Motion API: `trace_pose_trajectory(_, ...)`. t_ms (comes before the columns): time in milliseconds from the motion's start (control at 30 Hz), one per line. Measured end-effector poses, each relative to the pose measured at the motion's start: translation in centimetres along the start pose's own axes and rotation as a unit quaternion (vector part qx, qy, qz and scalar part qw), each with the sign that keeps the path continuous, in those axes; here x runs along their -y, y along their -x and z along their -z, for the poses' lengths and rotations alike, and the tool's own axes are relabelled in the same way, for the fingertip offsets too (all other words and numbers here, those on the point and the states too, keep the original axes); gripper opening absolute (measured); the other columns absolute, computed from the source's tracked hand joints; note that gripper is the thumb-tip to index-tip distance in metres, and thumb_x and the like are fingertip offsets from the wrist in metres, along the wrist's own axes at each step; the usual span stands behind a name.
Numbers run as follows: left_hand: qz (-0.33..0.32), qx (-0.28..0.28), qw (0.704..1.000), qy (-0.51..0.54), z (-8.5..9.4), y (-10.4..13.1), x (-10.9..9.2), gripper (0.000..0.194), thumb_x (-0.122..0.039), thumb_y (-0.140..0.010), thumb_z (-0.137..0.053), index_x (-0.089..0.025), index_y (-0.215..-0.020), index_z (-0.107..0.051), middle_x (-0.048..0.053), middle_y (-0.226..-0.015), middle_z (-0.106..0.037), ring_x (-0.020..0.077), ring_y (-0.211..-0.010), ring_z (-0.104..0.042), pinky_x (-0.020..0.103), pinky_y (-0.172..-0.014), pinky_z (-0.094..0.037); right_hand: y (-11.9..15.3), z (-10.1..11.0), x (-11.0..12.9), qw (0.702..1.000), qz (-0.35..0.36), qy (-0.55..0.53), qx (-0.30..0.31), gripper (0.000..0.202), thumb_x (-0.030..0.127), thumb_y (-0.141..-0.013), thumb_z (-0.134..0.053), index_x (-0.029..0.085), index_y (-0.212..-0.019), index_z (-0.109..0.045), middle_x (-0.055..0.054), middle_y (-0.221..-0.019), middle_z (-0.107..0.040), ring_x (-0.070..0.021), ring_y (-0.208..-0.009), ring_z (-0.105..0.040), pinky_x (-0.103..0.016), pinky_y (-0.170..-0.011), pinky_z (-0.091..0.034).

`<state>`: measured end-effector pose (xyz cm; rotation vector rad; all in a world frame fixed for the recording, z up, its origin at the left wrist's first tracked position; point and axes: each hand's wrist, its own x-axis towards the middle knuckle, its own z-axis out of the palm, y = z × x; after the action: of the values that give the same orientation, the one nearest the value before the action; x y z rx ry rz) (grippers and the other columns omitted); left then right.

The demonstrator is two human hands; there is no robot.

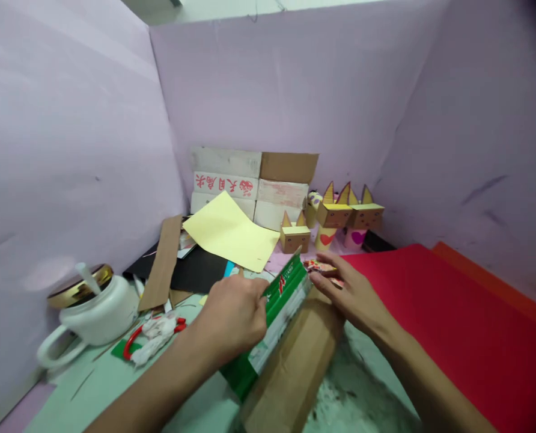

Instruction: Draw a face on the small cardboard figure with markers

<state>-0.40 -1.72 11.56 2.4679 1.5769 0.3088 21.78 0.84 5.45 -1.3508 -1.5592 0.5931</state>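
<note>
My left hand (238,313) is closed on a green packet (286,294) with white and red print, which slants across the lower middle. Beside the packet, on its right, lies a long brown cardboard piece (301,361). My right hand (342,288) is at the far end of the packet and cardboard, fingers bent and apart. Small red-and-white patterned pieces (315,265) show by its fingertips; whether it touches them I cannot tell.
A white mug (101,313) and red-handled scissors (130,346) stand and lie at left. Yellow paper (232,231), a printed carton (225,186) and cat-eared box figures (295,238) are behind. Red sheets (430,313) cover the right.
</note>
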Motion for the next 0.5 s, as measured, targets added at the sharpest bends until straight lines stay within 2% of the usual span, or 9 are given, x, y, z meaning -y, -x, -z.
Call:
trace_pose_trajectory(67,-0.021,-0.006,0.997,-0.071,0.8,-0.5,-0.1,0.021,-0.021,-0.084,-0.042,-0.020,-0.074,-0.061,0.007,-0.066,-0.064,0.0228,-0.062,-0.059,0.031,-0.055,-0.028,-0.2,0.3,-0.6,0.999,-0.034,-0.011,0.034,0.052,0.060,-0.073,-0.067,0.023,-0.110,-0.065,-0.013,-0.112,-0.066,-0.0349,-0.103,-0.060,-0.054,-0.091,-0.042)
trace_pose_trajectory(133,-0.037,0.001,0.991,-0.129,1.4,-1.1,-0.1,0.021,-0.020,-0.083,-0.042,-0.020,-0.078,-0.063,0.009,-0.068,-0.067,0.0252,-0.064,-0.063,0.032,-0.054,-0.028,0.0,0.7,-1.1,0.998,-0.030,-0.009,0.052,0.051,0.054,-0.068,-0.074,0.024,-0.108,-0.067,-0.011,-0.109,-0.068,-0.0342,-0.102,-0.060,-0.053,-0.091,-0.042)
trace_pose_trajectory(300,-0.038,0.012,0.975,-0.220,2.2,-2.7,0.8,0.019,-0.015,-0.076,-0.048,-0.019,-0.079,-0.066,0.011,-0.073,-0.070,0.0283,-0.070,-0.066,0.032,-0.053,-0.032,2.2,2.0,-1.4,0.988,-0.027,-0.071,0.134,0.062,0.044,-0.064,-0.080,0.024,-0.121,-0.062,-0.010,-0.106,-0.067,-0.0280,-0.092,-0.062,-0.044,-0.081,-0.049)
trace_pose_trajectory(367,-0.026,0.012,0.971,-0.237,2.4,-3.4,1.3,0.020,-0.014,-0.072,-0.049,-0.019,-0.079,-0.068,0.012,-0.074,-0.070,0.0289,-0.071,-0.067,0.031,-0.054,-0.034,3.6,2.6,-1.1,0.978,-0.015,-0.120,0.171,0.052,0.042,-0.067,-0.080,0.025,-0.114,-0.066,-0.008,-0.099,-0.068,-0.0259,-0.090,-0.063,-0.040,-0.078,-0.052)
trace_pose_trajectory(433,-0.014,0.006,0.970,-0.241,2.7,-4.1,1.9,0.021,-0.015,-0.072,-0.049,-0.019,-0.079,-0.069,0.012,-0.074,-0.070,0.0294,-0.071,-0.067,0.031,-0.054,-0.035,5.2,3.1,-0.7,0.967,0.006,-0.156,0.203,0.032,0.039,-0.073,-0.077,0.027,-0.102,-0.070,-0.004,-0.082,-0.067,-0.0219,-0.078,-0.064,-0.036,-0.072,-0.053)
trace_pose_trajectory(500,-0.002,-0.006,0.970,-0.243,2.8,-5.0,2.5,0.023,-0.019,-0.074,-0.048,-0.020,-0.080,-0.071,0.012,-0.077,-0.071,0.0303,-0.074,-0.067,0.032,-0.056,-0.036,6.9,3.3,-0.6,0.964,0.029,-0.159,0.210,0.018,0.036,-0.077,-0.074,0.030,-0.094,-0.073,-0.001,-0.070,-0.065,-0.0189,-0.066,-0.063,-0.033,-0.065,-0.054)
